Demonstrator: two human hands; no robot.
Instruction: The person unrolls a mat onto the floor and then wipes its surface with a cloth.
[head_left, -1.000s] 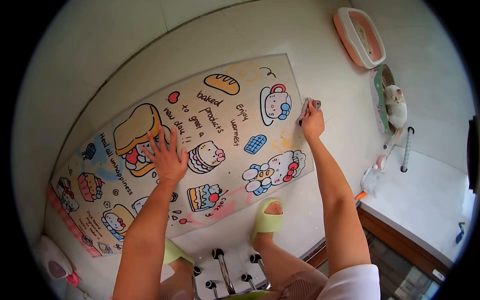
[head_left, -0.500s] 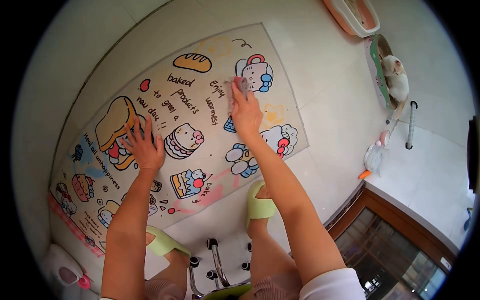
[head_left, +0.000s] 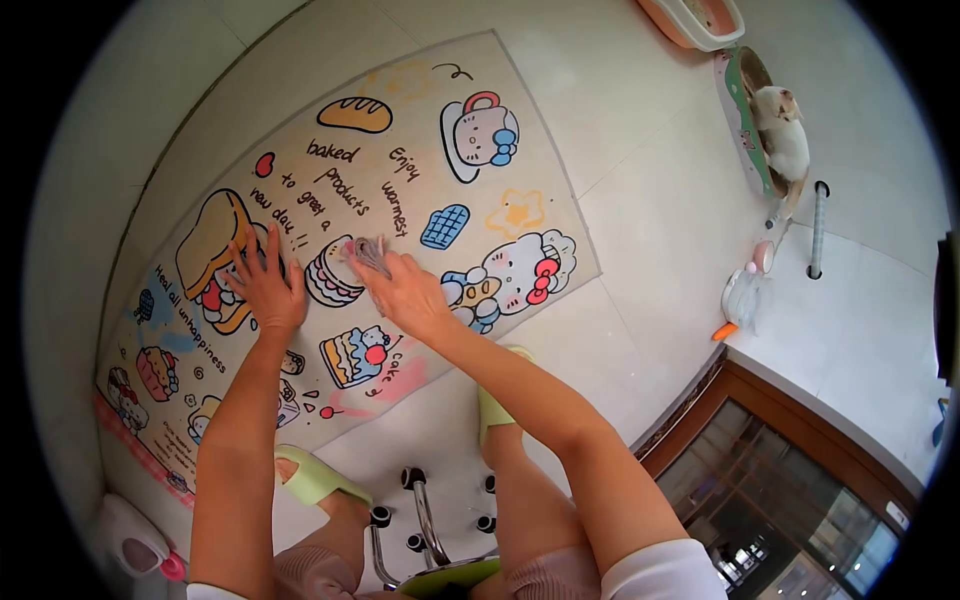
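A large floor mat (head_left: 420,120) printed with cartoon cats, bread, cakes and writing lies on the pale tiled floor. My left hand (head_left: 266,285) presses flat on the mat over the toast picture, fingers spread. My right hand (head_left: 405,293) holds a small grey cloth (head_left: 368,252) against the mat near the cake picture in the middle. Both forearms reach down from the bottom of the view.
My feet in green slippers (head_left: 312,476) stand at the mat's near edge, above a wheeled stool base (head_left: 425,515). A cat (head_left: 782,132) lies on a scratcher at the upper right beside a pink litter tray (head_left: 695,20). A spray bottle (head_left: 738,303) stands by the raised ledge.
My right hand has swept the cloth from the mat's right edge leftward across the mat to its middle. My left hand stays pressed on the toast picture.
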